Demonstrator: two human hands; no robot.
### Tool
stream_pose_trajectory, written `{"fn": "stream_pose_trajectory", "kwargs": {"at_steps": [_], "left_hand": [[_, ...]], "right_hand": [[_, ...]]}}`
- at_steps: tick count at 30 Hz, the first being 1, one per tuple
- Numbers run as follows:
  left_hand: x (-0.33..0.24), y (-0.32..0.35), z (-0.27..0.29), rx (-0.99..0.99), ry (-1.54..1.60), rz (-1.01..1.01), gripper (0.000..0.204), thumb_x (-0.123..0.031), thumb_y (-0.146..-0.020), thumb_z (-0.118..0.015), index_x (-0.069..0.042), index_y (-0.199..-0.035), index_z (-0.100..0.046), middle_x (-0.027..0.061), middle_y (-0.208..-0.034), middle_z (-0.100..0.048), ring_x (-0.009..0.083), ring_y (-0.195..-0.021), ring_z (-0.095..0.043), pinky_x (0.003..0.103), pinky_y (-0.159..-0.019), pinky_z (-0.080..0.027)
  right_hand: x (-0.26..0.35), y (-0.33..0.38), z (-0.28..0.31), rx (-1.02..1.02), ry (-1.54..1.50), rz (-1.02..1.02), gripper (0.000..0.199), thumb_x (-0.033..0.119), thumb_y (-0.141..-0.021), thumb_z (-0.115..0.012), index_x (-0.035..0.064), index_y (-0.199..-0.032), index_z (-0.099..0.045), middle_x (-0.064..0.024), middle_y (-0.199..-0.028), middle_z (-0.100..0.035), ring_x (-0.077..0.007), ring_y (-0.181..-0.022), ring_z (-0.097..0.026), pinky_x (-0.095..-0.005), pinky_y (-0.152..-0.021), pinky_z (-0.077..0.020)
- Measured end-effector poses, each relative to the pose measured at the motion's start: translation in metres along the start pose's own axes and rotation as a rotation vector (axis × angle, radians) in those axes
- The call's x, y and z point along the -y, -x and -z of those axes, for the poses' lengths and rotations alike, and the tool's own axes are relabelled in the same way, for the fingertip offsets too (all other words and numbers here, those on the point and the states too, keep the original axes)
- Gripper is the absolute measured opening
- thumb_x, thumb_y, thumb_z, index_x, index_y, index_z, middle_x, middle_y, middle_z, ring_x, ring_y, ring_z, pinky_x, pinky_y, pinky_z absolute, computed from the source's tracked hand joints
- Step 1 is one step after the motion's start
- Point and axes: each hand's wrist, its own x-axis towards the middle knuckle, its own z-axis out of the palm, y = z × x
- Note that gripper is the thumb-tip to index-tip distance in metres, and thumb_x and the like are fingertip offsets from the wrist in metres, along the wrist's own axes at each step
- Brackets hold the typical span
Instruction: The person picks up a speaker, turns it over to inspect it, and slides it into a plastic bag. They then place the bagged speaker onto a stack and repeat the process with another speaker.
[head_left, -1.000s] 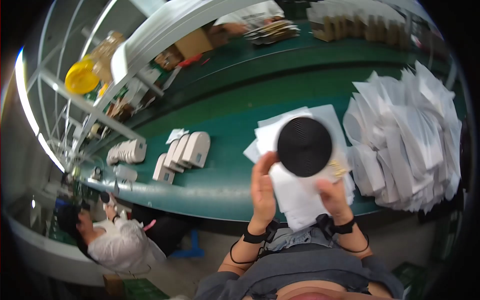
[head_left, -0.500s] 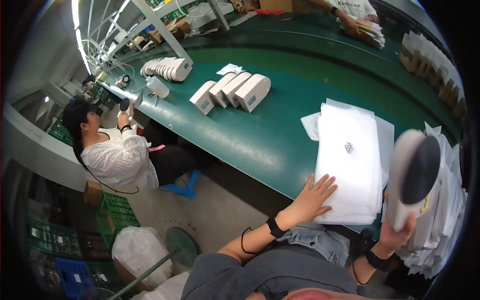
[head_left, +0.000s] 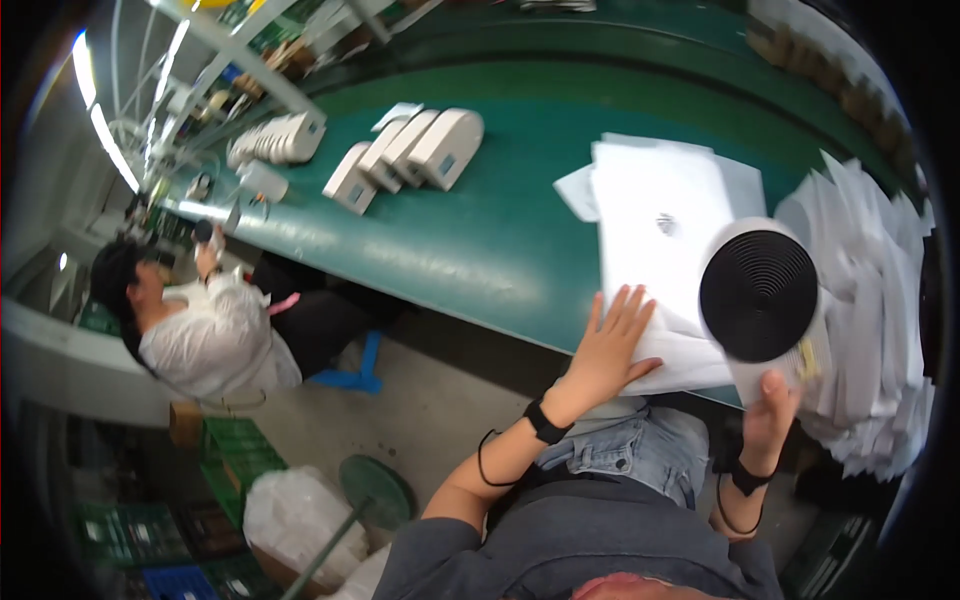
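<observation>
My right hand (head_left: 768,418) grips the lower, narrow end of a white round-headed device (head_left: 758,292). A black disc with concentric rings covers its head and faces up at me. The device is held above the right edge of a stack of thin white bags (head_left: 645,265), which carry a small dark printed mark. My left hand (head_left: 606,350) lies on the near left part of that stack, fingers spread and holding nothing. On the green table (head_left: 480,265), several similar white round-ended devices (head_left: 445,150) stand in a row at the left.
A large pile of white bags (head_left: 860,300) rises at the right. More white devices (head_left: 280,138) and a white bottle (head_left: 262,182) stand farther left. A co-worker in a white shirt (head_left: 215,340) sits by the table's edge. Green crates (head_left: 235,460) and a green round base (head_left: 375,490) are on the floor.
The device in my right hand has moved left over the bag stack and turned its black disc toward me. My left hand stays flat on the bags. The view has shifted.
</observation>
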Motion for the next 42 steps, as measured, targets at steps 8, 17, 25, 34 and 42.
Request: {"fn": "stream_pose_trajectory", "kwargs": {"at_steps": [8, 17, 25, 34, 42], "left_hand": [[-0.025, -0.022, 0.005, 0.182, 0.433, -0.103, 0.043, -0.013, -0.076, -0.060, -0.001, -0.115, -0.047, 0.0201, -0.117, -0.047, 0.0355, -0.107, -0.046, 0.042, -0.084, -0.041], [-0.016, -0.026, -0.015, 0.037, 0.348, -0.143, 0.028, -0.002, -0.073, -0.060, 0.003, -0.100, -0.056, 0.0221, -0.091, -0.058, 0.0386, -0.084, -0.054, 0.043, -0.071, -0.044], [-0.016, -0.032, -0.010, 0.224, 0.497, 0.055, 0.029, -0.008, -0.072, -0.065, 0.002, -0.097, -0.055, 0.0182, -0.089, -0.057, 0.0348, -0.080, -0.054, 0.039, -0.067, -0.045], [-0.026, -0.031, -0.014, 0.147, 0.094, -0.067, 0.022, -0.018, -0.072, -0.067, -0.004, -0.078, -0.051, 0.0108, -0.079, -0.051, 0.0282, -0.075, -0.052, 0.036, -0.062, -0.044], [-0.020, -0.036, -0.016, 0.136, 0.320, 0.071, 0.024, -0.018, -0.071, -0.067, -0.003, -0.086, -0.054, 0.0098, -0.078, -0.055, 0.0283, -0.073, -0.056, 0.036, -0.061, -0.045]], "right_hand": [[0.022, -0.017, -0.039, -0.048, 0.793, 0.691, 0.044, 0.009, -0.067, -0.069, -0.0020, -0.108, -0.056, -0.0166, -0.106, -0.060, -0.0289, -0.099, -0.059, -0.0400, -0.090, -0.0422], [0.046, -0.034, -0.020, 0.044, 1.287, 1.109, 0.034, 0.018, -0.072, -0.067, 0.0040, -0.102, -0.058, -0.0137, -0.107, -0.061, -0.0297, -0.104, -0.056, -0.0471, -0.102, -0.0257], [0.032, -0.028, -0.020, -0.009, 1.032, 0.893, 0.042, 0.016, -0.067, -0.071, 0.0038, -0.105, -0.059, -0.0120, -0.106, -0.062, -0.0275, -0.104, -0.057, -0.0472, -0.103, -0.0239], [0.005, -0.015, -0.016, 0.006, 0.740, 0.580, 0.044, 0.011, -0.065, -0.074, -0.0001, -0.105, -0.058, -0.0117, -0.101, -0.063, -0.0219, -0.099, -0.058, -0.0404, -0.097, -0.0339], [0.002, -0.010, -0.025, 0.029, 0.127, -0.050, 0.042, 0.017, -0.070, -0.072, -0.0035, -0.104, -0.058, -0.0089, -0.096, -0.062, -0.0106, -0.091, -0.055, -0.0236, -0.080, -0.0430]]}}
